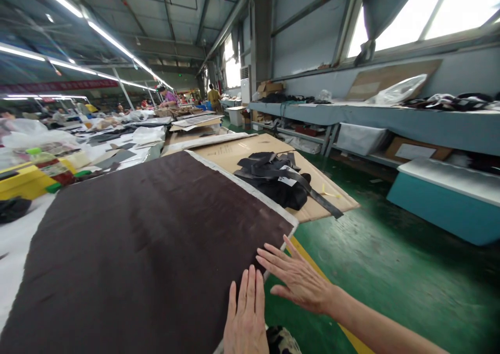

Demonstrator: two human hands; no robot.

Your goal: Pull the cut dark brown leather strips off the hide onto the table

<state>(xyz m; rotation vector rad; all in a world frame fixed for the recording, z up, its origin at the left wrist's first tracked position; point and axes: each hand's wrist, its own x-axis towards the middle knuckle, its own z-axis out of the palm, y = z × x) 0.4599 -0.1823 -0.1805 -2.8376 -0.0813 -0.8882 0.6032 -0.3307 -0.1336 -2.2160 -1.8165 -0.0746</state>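
A large dark brown sheet of fabric (156,239) lies spread over the table before me, with a whitish edge showing along its right side. My left hand (247,310) rests flat on the sheet near its front right edge, fingers stretched out. Just to its right, my right hand (299,278) reaches over the sheet's corner with fingers spread and fingertips at the edge. Neither hand grips anything. Beyond the corner, a heap of black fabric pieces and straps (273,179) with a white label sits on cardboard (328,187).
A yellow box (23,183) and a bottle with a green cap (45,164) stand at the sheet's far left. To the right are a teal bin with a white lid (445,200) on the green floor (371,260) and a long workbench (390,117). Several people are in the background.
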